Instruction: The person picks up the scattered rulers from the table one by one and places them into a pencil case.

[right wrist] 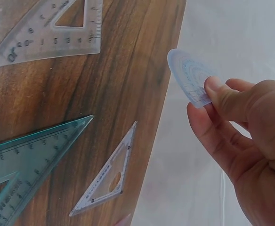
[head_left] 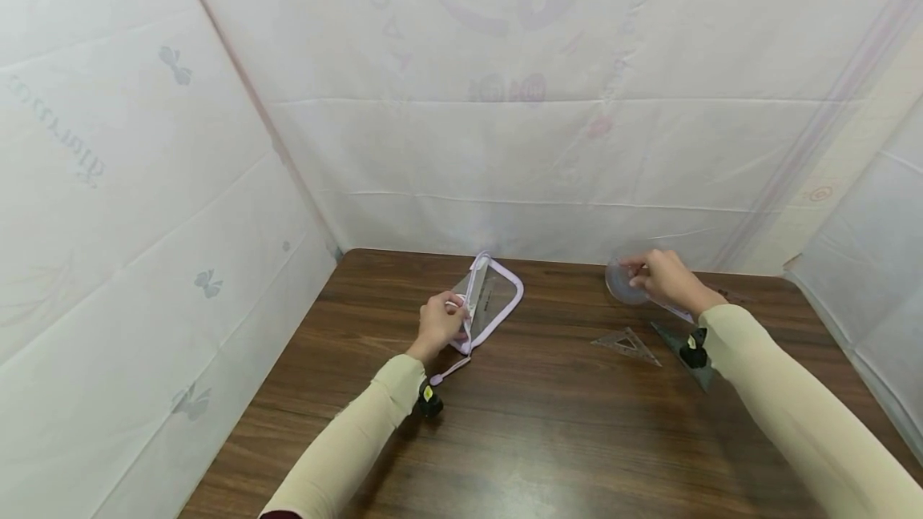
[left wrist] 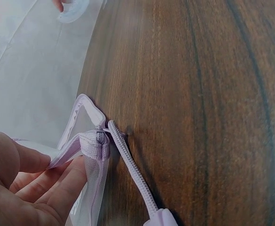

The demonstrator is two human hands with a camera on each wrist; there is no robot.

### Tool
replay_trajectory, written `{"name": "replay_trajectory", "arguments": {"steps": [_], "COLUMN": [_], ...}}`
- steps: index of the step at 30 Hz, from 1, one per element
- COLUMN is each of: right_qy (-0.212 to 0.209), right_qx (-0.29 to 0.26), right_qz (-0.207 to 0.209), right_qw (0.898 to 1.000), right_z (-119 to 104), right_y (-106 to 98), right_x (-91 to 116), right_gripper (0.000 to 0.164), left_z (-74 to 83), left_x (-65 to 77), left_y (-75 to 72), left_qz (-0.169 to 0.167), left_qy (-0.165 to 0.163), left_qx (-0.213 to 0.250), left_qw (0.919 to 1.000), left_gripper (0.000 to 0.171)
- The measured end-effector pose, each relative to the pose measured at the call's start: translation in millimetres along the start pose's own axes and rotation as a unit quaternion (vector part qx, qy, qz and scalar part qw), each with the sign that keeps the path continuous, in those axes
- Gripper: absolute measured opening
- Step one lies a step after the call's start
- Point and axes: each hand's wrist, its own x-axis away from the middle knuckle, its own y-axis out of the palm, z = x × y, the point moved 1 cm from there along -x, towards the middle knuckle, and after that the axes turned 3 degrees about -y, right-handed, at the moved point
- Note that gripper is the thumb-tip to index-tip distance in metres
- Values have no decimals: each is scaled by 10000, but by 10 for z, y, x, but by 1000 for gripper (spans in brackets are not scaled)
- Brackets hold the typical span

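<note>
My left hand [head_left: 437,323] holds the lavender edge of a see-through mesh zip pouch [head_left: 513,295] near the table's back edge. The left wrist view shows thumb and fingers pinching that edge, with the zip slider [left wrist: 100,135] and its corded pull [left wrist: 135,172] beside them. My right hand [head_left: 671,279] pinches a clear round-edged protractor [right wrist: 187,77] between thumb and fingers, raised above the table. Below lie a clear set square [right wrist: 76,41], a green-tinted set square [right wrist: 38,153] and a smaller white-edged set square [right wrist: 126,162]. Part of the green one is hidden by the right wrist.
The brown wooden table [head_left: 534,439] meets white printed sheeting [head_left: 505,158] along its back and sides. A small dark-reddish item [head_left: 731,295] lies behind the right wrist, too unclear to name. Small black cameras [head_left: 430,400] are strapped to both wrists.
</note>
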Motion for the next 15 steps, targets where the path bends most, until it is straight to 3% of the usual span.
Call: {"name": "replay_trajectory", "arguments": {"steps": [15], "right_qy": [-92], "right_qx": [-276], "right_qz": [17], "right_qw": [9996], "right_z": [-71], "right_y": [-44], "right_x": [-119], "right_gripper": [38], "left_z": [9], "left_x": [-13], "left_y": [9], "left_qz": [58], "left_qy": [3], "left_qx": [-12], "left_qw": [10000], "left_gripper": [5]}}
